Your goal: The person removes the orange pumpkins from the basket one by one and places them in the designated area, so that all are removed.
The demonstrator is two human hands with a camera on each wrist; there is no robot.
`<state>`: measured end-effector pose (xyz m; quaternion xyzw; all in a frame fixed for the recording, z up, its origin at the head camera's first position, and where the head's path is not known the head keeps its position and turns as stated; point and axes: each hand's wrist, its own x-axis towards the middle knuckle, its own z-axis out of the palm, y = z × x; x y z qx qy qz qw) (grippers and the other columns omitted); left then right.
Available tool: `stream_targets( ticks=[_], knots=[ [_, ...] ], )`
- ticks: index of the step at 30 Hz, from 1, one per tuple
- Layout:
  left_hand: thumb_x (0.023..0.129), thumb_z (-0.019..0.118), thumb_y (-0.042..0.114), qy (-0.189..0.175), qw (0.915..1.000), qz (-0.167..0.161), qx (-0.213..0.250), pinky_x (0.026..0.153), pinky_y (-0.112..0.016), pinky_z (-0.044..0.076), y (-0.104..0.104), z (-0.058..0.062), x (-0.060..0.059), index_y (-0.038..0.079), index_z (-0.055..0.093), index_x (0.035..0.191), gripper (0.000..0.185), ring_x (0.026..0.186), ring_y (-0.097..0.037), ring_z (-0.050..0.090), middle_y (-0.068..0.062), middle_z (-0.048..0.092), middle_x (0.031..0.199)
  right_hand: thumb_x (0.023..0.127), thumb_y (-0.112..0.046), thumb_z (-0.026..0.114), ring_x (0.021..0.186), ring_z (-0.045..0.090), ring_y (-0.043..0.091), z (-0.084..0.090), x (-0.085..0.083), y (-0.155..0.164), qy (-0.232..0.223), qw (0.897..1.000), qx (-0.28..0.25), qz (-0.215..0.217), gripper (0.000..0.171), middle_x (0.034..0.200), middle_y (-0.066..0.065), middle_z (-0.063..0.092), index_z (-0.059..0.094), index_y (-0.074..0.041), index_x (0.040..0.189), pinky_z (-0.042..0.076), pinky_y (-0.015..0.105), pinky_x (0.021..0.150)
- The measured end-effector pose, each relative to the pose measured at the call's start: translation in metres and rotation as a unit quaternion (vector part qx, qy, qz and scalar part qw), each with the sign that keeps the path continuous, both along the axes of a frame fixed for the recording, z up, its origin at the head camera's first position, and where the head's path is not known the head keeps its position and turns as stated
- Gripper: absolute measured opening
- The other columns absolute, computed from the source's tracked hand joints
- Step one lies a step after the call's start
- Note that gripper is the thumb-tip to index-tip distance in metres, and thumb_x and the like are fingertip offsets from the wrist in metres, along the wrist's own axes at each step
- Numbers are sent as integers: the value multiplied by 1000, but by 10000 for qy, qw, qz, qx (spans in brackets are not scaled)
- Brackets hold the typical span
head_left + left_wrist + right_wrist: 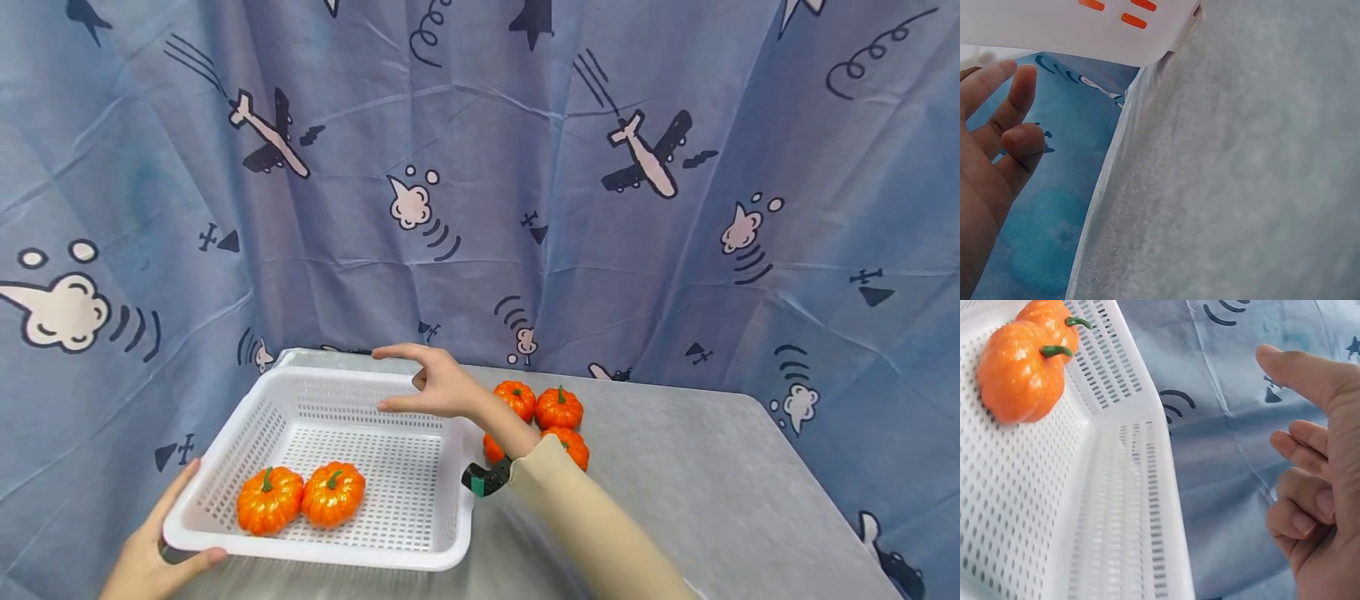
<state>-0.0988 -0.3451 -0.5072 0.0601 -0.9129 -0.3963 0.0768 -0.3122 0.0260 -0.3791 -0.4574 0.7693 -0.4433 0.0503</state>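
Grey table (712,483) before airplane-print curtain (480,208); left hand (153,550) fingers clamp basket (225,546), right hand (435,387) fingers apart.

Two pumpkins (302,497) in basket (450,467)

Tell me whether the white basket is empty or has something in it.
Not empty: two orange pumpkins lie side by side on the white basket floor; the others sit outside on the table.

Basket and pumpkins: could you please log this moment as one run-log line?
left hand: holds basket corner | right hand: empty, above basket | two pumpkins in basket | four pumpkins on table
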Motion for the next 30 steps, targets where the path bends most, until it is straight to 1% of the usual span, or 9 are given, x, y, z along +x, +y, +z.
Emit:
stream_targets(
  ticks=[2,4,6,9,13,19,22,26,30],
  knots=[
    [85,91,26,-26,10000,-5,-19,77,-28,51,-1,-1,0,17,6,172,123,94,12,47,-36,47,150,88,-19,89,44,21,9,0,0,-9,-67,10000,53,25,65,64,-8,48,62,-14,147,28,23,47],
    [84,92,25,21,10000,-9,-56,75,-23,48,-2,-2,0,18,7,173,123,94,12,48,-36,48,149,88,-21,89,44,22,8,-2,0,-18,-129,9999,84,32,65,65,-10,49,63,-15,147,29,22,47],
    [83,92,24,82,9999,-15,-72,74,-21,47,-2,-3,0,19,8,173,123,95,12,48,-36,49,149,88,-22,89,44,23,8,-3,1,-27,-211,9997,61,44,64,86,-12,67,63,-15,146,30,22,47],
    [82,93,24,110,9999,12,-96,76,-24,48,-3,-4,0,19,9,173,124,96,13,47,-36,49,149,88,-22,89,44,24,8,-7,3,-40,-402,9992,-47,40,63,120,-8,74,64,-16,146,31,23,47],
    [81,93,24,108,9999,26,-129,79,-32,51,-2,-4,0,18,9,172,124,97,14,46,-37,49,148,88,-20,88,44,26,9,-12,7,-56,-736,9968,-307,4,61,124,0,75,65,-14,145,32,22,47],
    [77,96,20,431,9988,20,-221,74,-17,42,-1,-6,1,20,16,172,124,98,14,48,-35,55,143,90,-16,85,44,26,7,-29,10,-70,-1199,9912,-550,66,59,143,2,66,64,-11,145,35,21,49],
    [75,96,17,676,9975,-5,-207,75,-12,38,-1,-8,2,23,21,172,123,100,13,48,1,63,142,90,-16,86,43,27,6,-35,12,-73,-1345,9896,-510,30,59,141,-3,67,64,-13,146,35,21,48],
    [74,96,15,824,9965,-9,-109,77,-7,34,-2,-10,3,26,23,171,122,101,14,48,41,41,131,90,-17,86,43,29,7,-39,12,-75,-1462,9881,-488,-17,58,137,-8,68,66,-13,144,35,21,48],
    [75,97,17,678,9975,46,-173,76,-10,37,-3,-8,3,25,21,172,123,100,14,48,13,58,138,89,-21,87,44,31,6,-44,13,-78,-1479,9890,-41,-60,57,136,-9,69,67,-16,142,36,20,49]
  ],
)
